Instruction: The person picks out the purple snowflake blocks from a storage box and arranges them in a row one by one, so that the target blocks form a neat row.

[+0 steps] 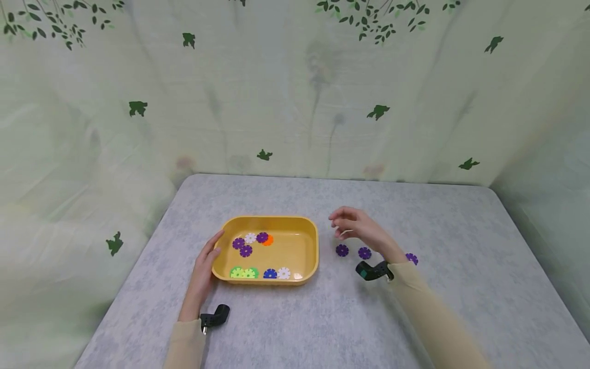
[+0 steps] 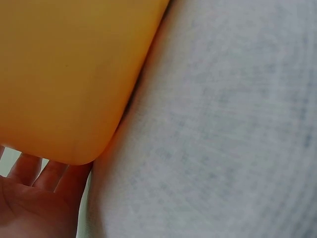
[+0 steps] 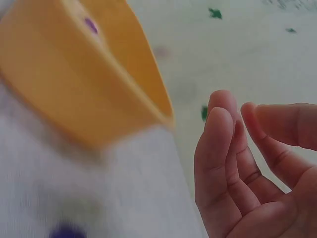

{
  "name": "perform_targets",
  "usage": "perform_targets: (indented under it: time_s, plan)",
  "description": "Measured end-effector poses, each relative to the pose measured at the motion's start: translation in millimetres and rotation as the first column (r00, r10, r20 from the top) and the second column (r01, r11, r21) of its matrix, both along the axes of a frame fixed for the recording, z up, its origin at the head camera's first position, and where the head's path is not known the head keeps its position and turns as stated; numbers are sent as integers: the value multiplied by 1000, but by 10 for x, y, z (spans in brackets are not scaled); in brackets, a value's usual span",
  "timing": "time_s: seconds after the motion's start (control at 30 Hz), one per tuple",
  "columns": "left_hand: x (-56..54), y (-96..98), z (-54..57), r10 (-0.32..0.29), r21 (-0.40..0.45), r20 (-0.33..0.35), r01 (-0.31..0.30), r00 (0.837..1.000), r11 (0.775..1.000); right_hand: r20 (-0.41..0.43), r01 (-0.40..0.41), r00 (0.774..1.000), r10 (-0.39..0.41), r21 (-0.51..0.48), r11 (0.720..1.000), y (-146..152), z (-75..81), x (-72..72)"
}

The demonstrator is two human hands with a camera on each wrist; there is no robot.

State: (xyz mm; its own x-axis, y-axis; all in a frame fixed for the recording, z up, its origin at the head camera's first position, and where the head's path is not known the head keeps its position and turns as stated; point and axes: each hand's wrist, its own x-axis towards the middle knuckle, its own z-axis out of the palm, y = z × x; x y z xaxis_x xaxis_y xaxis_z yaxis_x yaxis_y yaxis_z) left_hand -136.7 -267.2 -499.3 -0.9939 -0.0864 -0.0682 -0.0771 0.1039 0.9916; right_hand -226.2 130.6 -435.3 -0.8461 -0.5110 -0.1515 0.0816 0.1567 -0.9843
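The yellow tray (image 1: pixel 301 249) sits left of centre on the table, with notched plastic discs in it. My left hand (image 1: pixel 205 266) holds its left side, thumb over the rim and fingers along the outer wall; the tray hides the fingertips in the left wrist view. Above the table, right of the tray, my right hand (image 1: pixel 361 228) has loosely bent fingers. Nothing shows between thumb and fingers (image 3: pixel 218 148) in the right wrist view. Below that hand lie purple discs (image 1: pixel 342 250), (image 1: pixel 364 253), and a third purple disc (image 1: pixel 412 259) sits by the sleeve.
Inside the tray are purple discs (image 1: pixel 246 251), a white disc (image 1: pixel 283 273), an orange disc (image 1: pixel 269 241), green discs (image 1: pixel 236 272) and a blue disc (image 1: pixel 270 273). The grey table (image 1: pixel 286 328) ends at a leaf-printed curtain (image 1: pixel 295 102) behind and at the sides.
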Motion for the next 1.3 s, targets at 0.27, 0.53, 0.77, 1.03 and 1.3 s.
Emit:
perform_targets:
  time_s: [0.27, 0.53, 0.77, 1.03, 1.3]
  plan:
    - [-6, -8, -13, 8, -24, 6, -8, 1000, 1000, 52, -182, 982, 181, 16, 983, -879, -13, -96]
    - [-19, -12, -20, -3, -19, -17, 3, 1000, 1000, 86, -240, 969, 233, 76, 968, -1333, -22, -94]
    - [-18, -18, -30, -6, 1, -24, 6, 1000, 1000, 157, -223, 965, 210, 70, 972, -1575, -119, -107]
    - [-22, -19, -41, -9, -5, -28, 9, 1000, 1000, 154, -243, 963, 219, 159, 957, -1712, -200, -109]
    - [-10, -21, -30, -13, -3, -36, 13, 999, 1000, 147, -253, 963, 224, 218, 943, -1706, -220, -89]
